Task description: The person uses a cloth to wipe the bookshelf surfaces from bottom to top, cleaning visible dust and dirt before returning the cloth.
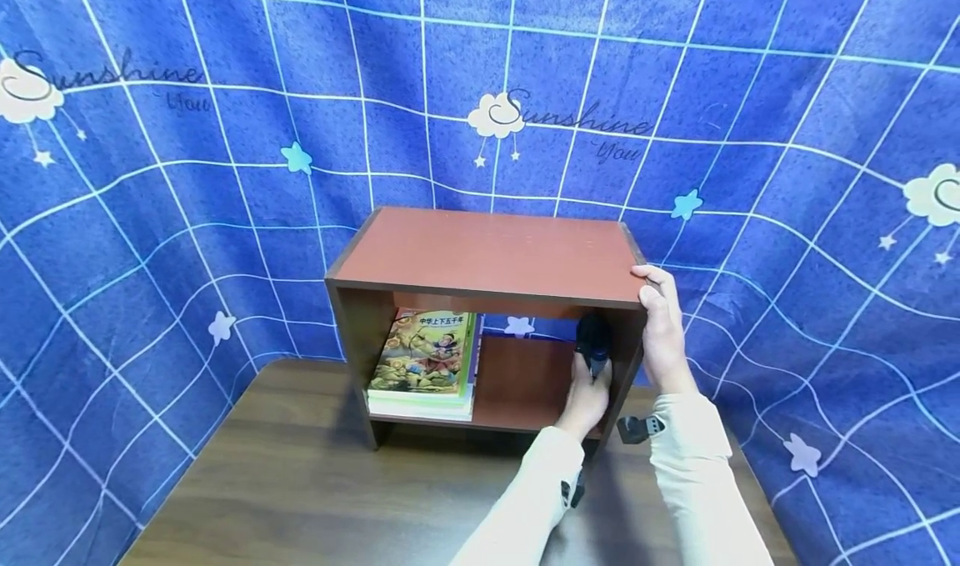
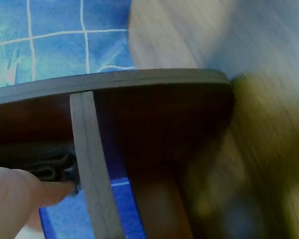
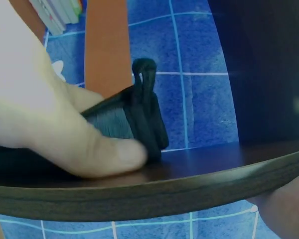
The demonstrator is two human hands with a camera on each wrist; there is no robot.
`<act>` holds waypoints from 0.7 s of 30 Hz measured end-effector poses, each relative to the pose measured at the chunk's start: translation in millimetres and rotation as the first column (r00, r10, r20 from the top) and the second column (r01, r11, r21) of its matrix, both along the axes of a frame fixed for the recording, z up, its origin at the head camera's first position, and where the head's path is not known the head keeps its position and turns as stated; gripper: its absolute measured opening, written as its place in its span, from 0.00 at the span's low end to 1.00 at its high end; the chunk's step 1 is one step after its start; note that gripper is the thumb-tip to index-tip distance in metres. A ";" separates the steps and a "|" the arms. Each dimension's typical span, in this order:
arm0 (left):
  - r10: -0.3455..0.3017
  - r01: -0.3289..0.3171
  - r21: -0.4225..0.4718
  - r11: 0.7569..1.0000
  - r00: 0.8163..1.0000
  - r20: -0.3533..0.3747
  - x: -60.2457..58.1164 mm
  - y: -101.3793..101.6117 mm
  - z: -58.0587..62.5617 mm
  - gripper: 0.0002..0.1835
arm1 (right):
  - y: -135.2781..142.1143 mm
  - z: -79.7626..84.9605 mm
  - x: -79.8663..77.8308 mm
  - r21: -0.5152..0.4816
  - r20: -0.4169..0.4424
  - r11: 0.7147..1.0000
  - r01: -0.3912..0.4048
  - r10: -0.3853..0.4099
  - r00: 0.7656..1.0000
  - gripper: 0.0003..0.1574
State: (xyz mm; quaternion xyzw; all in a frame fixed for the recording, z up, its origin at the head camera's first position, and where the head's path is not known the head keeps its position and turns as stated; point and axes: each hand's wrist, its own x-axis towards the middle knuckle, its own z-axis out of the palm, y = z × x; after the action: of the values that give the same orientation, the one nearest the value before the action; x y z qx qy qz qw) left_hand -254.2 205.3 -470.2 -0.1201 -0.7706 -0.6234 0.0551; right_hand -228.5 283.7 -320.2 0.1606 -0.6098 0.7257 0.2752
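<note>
A small brown shelf (image 1: 487,253) stands on the table. Inside its right end, my left hand (image 1: 588,399) pinches a black fabric item (image 1: 592,333) between thumb and fingers. That black item (image 3: 147,112) has a small loop at one end and a greyish panel, and sits close against the side panel. Its folded edges (image 2: 55,164) show beside the thumb in the left wrist view; the fingers hide much of it. From outside, my right hand (image 1: 663,333) grips the shelf's upper right edge, fingertips over the top board. Only part of this hand (image 3: 286,209) shows in the right wrist view.
A stack of books (image 1: 423,358) lies flat in the left part of the compartment, an illustrated cover on top. The wooden table (image 1: 300,466) extends in front of the shelf. A blue patterned curtain (image 1: 480,66) hangs close behind and along both sides.
</note>
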 end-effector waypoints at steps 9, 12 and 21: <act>-0.189 0.179 -0.212 0.961 0.982 -0.027 18.0 -13.0 -3.3 0.45 | 3.7 -0.4 0.0 0.000 0.008 0.994 -0.107 0.107 0.994 0.23; -0.152 0.138 -0.250 0.958 0.988 -0.040 25.4 -14.6 -2.5 0.45 | 6.1 0.0 -0.8 0.014 0.014 0.991 -0.133 0.133 0.991 0.23; -0.148 0.131 -0.257 0.957 0.988 -0.046 45.5 -16.8 5.5 0.50 | 6.1 -0.2 0.5 0.015 0.031 0.988 -0.154 0.154 0.988 0.23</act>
State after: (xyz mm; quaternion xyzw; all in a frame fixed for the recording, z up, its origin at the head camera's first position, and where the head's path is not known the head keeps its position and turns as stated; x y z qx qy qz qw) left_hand -208.7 188.4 -464.7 -0.2004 -0.8314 -0.5179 0.0201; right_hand -227.9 289.8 -320.4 0.1986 -0.6059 0.7418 0.2078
